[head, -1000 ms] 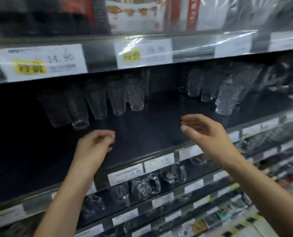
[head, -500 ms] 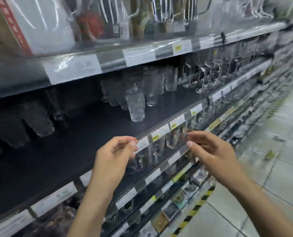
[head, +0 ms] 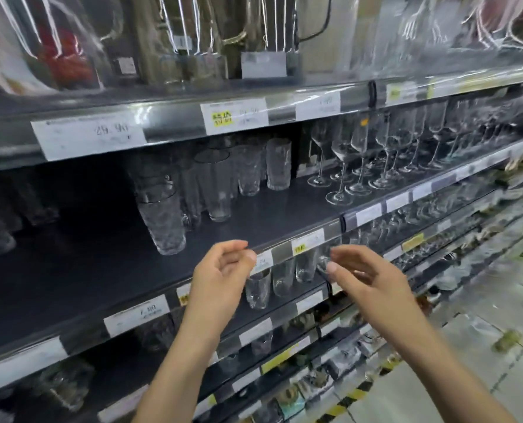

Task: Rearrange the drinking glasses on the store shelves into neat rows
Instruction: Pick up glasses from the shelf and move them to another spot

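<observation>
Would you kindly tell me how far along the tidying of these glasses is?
Looks done: the wine glasses stand in fairly even rows at the right. In hand: nothing; the left hand and right hand hover empty in front of the shelf. To do: the tumblers form a loose cluster, and the stacked textured tumbler stands forward alone.

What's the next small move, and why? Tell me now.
Probably reach the left hand to the textured tumbler stack and slide it back: that hand and the right hand hold nothing, and the stack stands forward of the plain tumblers behind.
</observation>
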`<state>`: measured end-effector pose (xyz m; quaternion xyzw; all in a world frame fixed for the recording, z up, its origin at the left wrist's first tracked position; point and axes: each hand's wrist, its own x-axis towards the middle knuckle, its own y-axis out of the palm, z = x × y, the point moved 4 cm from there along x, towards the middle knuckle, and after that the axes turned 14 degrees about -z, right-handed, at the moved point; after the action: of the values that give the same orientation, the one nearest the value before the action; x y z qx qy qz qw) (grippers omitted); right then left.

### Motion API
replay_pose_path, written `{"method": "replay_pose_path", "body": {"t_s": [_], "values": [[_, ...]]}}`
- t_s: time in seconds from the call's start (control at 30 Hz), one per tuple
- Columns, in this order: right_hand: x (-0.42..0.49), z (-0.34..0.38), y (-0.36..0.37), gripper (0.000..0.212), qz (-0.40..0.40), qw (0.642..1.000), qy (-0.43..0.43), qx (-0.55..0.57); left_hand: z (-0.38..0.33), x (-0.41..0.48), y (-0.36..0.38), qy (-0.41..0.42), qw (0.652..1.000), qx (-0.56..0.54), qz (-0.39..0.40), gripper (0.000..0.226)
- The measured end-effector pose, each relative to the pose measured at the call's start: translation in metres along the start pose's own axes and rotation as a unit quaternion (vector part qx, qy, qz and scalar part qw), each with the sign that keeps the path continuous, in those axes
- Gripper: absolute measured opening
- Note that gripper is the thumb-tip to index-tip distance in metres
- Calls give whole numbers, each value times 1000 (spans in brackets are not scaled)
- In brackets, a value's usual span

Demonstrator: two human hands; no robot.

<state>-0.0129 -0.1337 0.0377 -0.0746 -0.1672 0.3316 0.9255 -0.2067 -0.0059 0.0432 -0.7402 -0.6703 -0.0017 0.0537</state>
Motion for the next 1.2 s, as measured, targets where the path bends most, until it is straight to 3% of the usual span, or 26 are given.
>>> {"method": "replay_pose_path", "body": {"t_s": [0.37, 0.53, 0.73, 0.9, 1.03, 1.1, 1.2], "values": [[160, -37, 42, 29, 5, 999, 16, 38, 18, 108, 124, -36, 995, 49, -74, 50], [231, -50, 83, 35, 27, 1000, -3, 2, 25, 171, 154, -16, 977, -11, -213, 37], [295, -73, 125, 45, 59, 998, 2, -32, 31, 217, 185, 25, 968, 12, -250, 12], [323, -89, 154, 57, 70, 997, -18, -21, 35, 230, 199, 41, 960, 68, -268, 21], [339, -86, 168, 53, 57, 998, -32, 6, 38, 247, 207, 70, 951, 112, -279, 46], [343, -85, 172, 44, 51, 998, -41, 16, 38, 253, 209, 69, 950, 110, -284, 52], [348, -85, 179, 51, 53, 997, -55, 30, 42, 263, 210, 56, 944, 117, -303, 52]]}}
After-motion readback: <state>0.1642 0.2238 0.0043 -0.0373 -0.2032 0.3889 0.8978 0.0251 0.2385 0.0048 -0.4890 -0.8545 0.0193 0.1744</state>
